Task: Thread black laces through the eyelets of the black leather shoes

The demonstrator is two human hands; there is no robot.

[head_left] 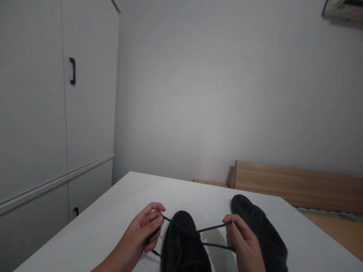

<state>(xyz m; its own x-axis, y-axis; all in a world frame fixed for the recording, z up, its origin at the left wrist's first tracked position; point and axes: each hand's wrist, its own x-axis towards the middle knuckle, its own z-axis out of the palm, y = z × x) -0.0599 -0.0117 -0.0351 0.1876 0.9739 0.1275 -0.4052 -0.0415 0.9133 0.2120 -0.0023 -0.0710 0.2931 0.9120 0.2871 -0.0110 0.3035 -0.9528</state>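
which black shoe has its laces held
The black lace-up shoe between the left hand and right hand; thin black laces run from it into both. The other black shoe, farther right, has none held.

Shoes [188,251] matt, cloth-like; laces [214,227] textile; tabletop [113,219] smooth; headboard [283,185] wood-grained.

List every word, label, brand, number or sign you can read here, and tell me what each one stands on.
None: no readable text shows anywhere in the picture.
Black shoe in the middle: no lettering can be made out; any small mark would be lost in the dark material.
Black shoe at the right: the same.
White table, cabinet and wall: no writing visible.
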